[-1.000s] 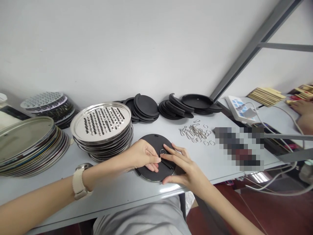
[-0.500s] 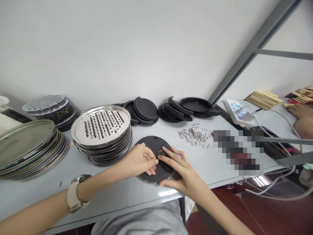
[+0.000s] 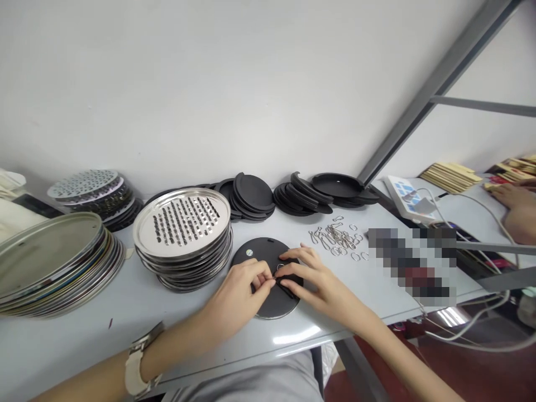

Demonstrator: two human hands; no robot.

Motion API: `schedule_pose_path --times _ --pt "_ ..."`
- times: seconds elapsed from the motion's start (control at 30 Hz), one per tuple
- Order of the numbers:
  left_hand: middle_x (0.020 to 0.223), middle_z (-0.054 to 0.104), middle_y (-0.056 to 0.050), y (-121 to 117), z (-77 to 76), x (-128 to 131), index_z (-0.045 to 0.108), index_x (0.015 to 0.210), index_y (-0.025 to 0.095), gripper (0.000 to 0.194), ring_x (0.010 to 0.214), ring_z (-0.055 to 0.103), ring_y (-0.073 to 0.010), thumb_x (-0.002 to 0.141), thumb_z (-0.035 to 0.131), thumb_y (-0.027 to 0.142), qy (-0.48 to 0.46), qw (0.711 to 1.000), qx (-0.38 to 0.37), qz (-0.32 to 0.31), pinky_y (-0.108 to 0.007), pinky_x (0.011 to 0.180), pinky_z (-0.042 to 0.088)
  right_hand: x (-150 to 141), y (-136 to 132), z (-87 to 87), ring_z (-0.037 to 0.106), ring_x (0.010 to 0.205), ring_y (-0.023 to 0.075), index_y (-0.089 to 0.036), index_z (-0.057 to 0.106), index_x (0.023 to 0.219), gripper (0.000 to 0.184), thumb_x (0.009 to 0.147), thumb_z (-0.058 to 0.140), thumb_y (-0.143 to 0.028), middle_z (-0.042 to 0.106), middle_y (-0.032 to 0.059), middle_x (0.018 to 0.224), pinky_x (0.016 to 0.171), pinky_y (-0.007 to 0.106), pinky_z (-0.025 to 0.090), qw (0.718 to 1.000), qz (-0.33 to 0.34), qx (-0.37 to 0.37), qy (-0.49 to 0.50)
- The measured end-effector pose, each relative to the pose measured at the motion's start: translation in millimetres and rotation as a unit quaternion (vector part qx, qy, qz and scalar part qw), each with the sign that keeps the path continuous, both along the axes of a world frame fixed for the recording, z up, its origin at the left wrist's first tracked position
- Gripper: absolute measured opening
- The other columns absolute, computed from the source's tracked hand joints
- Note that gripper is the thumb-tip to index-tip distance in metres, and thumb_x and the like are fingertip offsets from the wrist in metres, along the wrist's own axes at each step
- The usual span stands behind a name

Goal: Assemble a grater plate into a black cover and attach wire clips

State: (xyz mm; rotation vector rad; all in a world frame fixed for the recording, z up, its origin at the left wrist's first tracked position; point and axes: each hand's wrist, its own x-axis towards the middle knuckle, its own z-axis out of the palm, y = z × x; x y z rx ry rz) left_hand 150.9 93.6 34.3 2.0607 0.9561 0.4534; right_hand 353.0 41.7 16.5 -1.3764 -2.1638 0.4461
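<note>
A black round disc (image 3: 262, 258) lies flat near the table's front edge, a thin metal rim showing under it. Both my hands rest on it. My left hand (image 3: 238, 291) pinches with thumb and forefinger at the disc's middle, where a small metal ring (image 3: 280, 267) and a black strip sit. My right hand (image 3: 313, 279) has its fingers curled, fingertips meeting the left hand's at the same spot. What each pinch holds is too small to name for sure. A pale watch is on my left wrist (image 3: 137, 365).
A stack of perforated steel discs (image 3: 183, 222) stands just left of the black disc, plain steel plates (image 3: 50, 259) further left. Black discs (image 3: 288, 192) lie along the wall. Loose metal rings and clips (image 3: 337, 237) lie to the right. Another person's hand (image 3: 517, 206) is at far right.
My right hand's fingers have curled from stretched flat into a pinch at the disc's middle. Both hands have closed in on the ring. The view has shifted slightly.
</note>
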Motion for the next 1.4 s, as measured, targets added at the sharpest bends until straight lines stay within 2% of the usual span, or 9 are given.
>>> schedule_pose_path --times 0.13,0.27,0.4,0.5,0.6,0.8,1.07,1.17,1.4 --pt "0.081 0.058 0.000 -0.4 -3.3 -1.8 0.054 0.080 0.020 0.015 0.076 0.056 -0.0143 0.091 0.044 0.019 -0.012 1.000 0.017 -0.002 -0.026 0.070 0.043 -1.2 11.4 5.7 0.050 0.111 0.0219 -0.025 0.062 0.097 0.013 0.095 0.048 -0.023 0.055 0.0072 0.113 0.097 0.041 0.044 1.000 0.018 -0.016 0.018" --pt "0.101 0.059 -0.004 -0.1 -7.1 -9.0 0.051 0.109 0.022 0.017 0.090 0.059 -0.0173 0.092 0.049 0.027 -0.012 0.999 0.045 -0.009 -0.030 0.080 0.047 -2.1 13.2 5.7 0.055 0.096 0.0197 -0.023 0.057 0.096 0.014 0.097 0.044 -0.020 0.060 0.0047 0.097 0.088 0.036 0.046 0.996 0.005 -0.034 0.077" --pt "0.138 0.044 -0.015 5.0 -11.9 -18.5 0.041 0.133 0.020 0.082 0.128 0.040 -0.0341 0.069 0.074 0.056 0.055 0.969 0.213 -0.114 -0.047 0.103 0.036 0.8 6.6 1.1 0.057 0.088 0.0173 -0.023 0.057 0.097 0.012 0.097 0.046 -0.025 0.061 0.0023 0.092 0.082 0.031 0.047 0.981 -0.042 -0.072 0.174" --pt "0.151 0.025 -0.025 9.1 -18.5 -21.4 0.030 0.144 0.012 0.114 0.138 0.024 -0.0428 0.057 0.070 0.074 0.124 0.940 0.286 -0.142 -0.056 0.107 0.028 3.8 1.1 -3.5 0.058 0.088 0.0160 -0.026 0.057 0.110 0.016 0.095 0.050 -0.028 0.060 0.0012 0.093 0.082 0.029 0.047 0.958 -0.058 -0.097 0.264" --pt "0.151 0.024 -0.028 7.6 -25.7 -18.2 0.030 0.144 0.006 0.111 0.139 0.022 -0.0428 0.065 0.062 0.076 0.173 0.924 0.318 -0.125 -0.054 0.107 0.028 7.6 -2.6 -6.7 0.059 0.085 0.0152 -0.027 0.059 0.113 0.020 0.096 0.049 -0.028 0.060 0.0013 0.092 0.081 0.028 0.047 0.933 -0.061 -0.115 0.335" --pt "0.147 0.029 -0.034 -3.2 -36.0 0.3 0.037 0.140 0.000 0.108 0.135 0.031 -0.0437 0.066 0.059 0.076 0.194 0.906 0.369 -0.071 -0.051 0.105 0.032 12.6 -3.6 -8.9 0.056 0.082 0.0163 -0.022 0.063 0.080 0.023 0.095 0.048 -0.032 0.056 0.0014 0.079 0.079 0.028 0.044 0.894 -0.077 -0.121 0.423" --pt "0.150 0.026 -0.028 -13.0 -31.4 -13.5 0.028 0.147 0.004 0.118 0.134 0.034 -0.0408 0.063 0.051 0.084 0.195 0.904 0.370 -0.087 -0.048 0.105 0.031 0.3 -3.4 -6.7 0.056 0.070 0.0114 -0.021 0.054 0.083 0.014 0.088 0.063 -0.030 0.057 -0.0018 0.075 0.069 0.023 0.045 0.896 -0.099 -0.137 0.410" --pt "0.147 0.033 -0.030 -29.4 -32.2 -14.1 0.032 0.145 0.003 0.101 0.126 0.045 -0.0400 0.073 0.056 0.070 0.218 0.898 0.381 -0.045 -0.047 0.100 0.035 -2.1 -3.4 -9.9 0.059 0.074 0.0120 -0.022 0.054 0.092 0.011 0.089 0.062 -0.030 0.059 -0.0012 0.078 0.073 0.024 0.046 0.893 -0.091 -0.143 0.416" --pt "0.129 0.051 -0.037 -56.0 -40.8 9.2 0.048 0.132 -0.006 0.106 0.104 0.059 -0.0400 0.063 0.064 0.072 0.249 0.861 0.442 0.041 -0.048 0.089 0.041 -3.4 12.7 -15.9 0.061 0.079 0.0139 -0.023 0.056 0.106 0.016 0.093 0.056 -0.032 0.061 0.0010 0.085 0.077 0.028 0.047 0.925 -0.061 -0.136 0.350"
